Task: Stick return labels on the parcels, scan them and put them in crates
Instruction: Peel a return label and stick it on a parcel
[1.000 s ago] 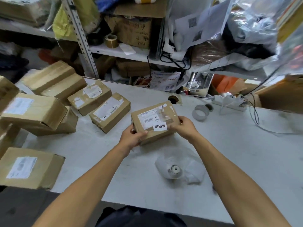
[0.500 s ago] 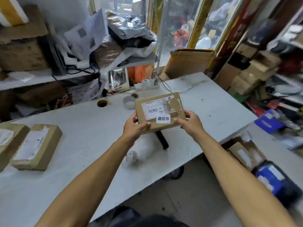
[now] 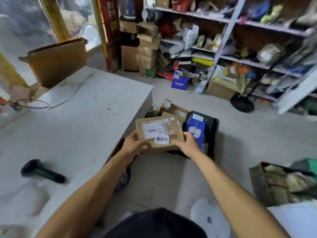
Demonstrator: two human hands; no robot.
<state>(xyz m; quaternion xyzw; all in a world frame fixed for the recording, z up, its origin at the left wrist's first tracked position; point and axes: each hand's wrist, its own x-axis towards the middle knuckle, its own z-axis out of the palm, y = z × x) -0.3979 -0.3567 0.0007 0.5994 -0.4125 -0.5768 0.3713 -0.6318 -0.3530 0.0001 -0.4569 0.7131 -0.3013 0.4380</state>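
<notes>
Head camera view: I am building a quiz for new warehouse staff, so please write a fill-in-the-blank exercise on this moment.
1. The cardboard parcel is held by ____ hands, the left hand and the right hand.
2. The small white return label sits near the parcel's ____ edge.
3. The parcel is held above a black ____ on the floor.
4. The black handheld scanner lies on the ____.

Missing words: both; near; crate; table
</notes>
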